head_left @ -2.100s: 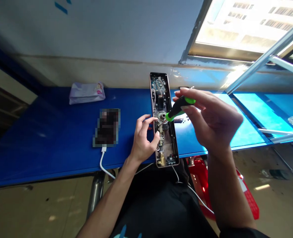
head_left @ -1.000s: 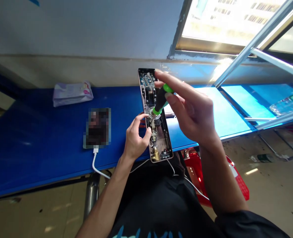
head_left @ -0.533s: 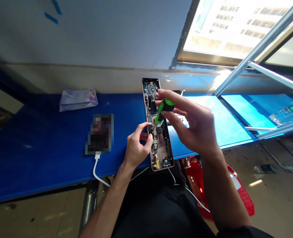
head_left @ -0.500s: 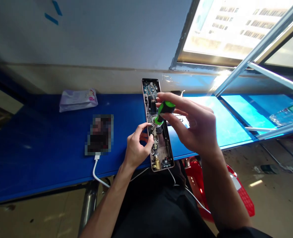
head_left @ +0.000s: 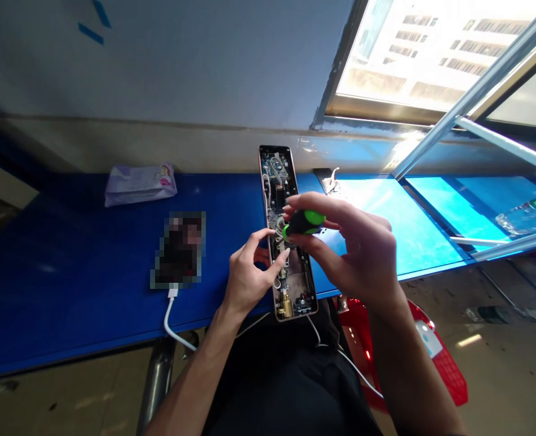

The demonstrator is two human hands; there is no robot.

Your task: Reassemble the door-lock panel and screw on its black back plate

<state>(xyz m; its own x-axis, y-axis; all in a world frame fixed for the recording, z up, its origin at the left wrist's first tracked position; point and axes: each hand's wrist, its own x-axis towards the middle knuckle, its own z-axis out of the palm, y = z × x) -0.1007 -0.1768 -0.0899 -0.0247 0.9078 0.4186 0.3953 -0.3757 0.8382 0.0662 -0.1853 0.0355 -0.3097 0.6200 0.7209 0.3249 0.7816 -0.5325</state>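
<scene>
A long narrow opened device [head_left: 290, 284] with circuit boards, wires and brass parts lies on the blue table [head_left: 68, 266], its near end past the table's front edge. My right hand [head_left: 354, 254] is closed round a green and black screwdriver [head_left: 304, 221], whose tip points left into the middle of the device. My left hand [head_left: 249, 272] rests against the device's left side, thumb and forefinger pinched at a small part by the screwdriver tip; what they pinch is too small to name.
A phone [head_left: 179, 248] with a white charging cable [head_left: 173, 315] lies left of the device. A tissue pack [head_left: 138, 181] sits at the back left. A small metal part [head_left: 329, 180] lies behind my right hand. A red basket [head_left: 431, 351] stands on the floor.
The screwdriver has tipped from steeply upright to nearly level, and my right hand has dropped lower over the device. My left hand stays at the device's left side.
</scene>
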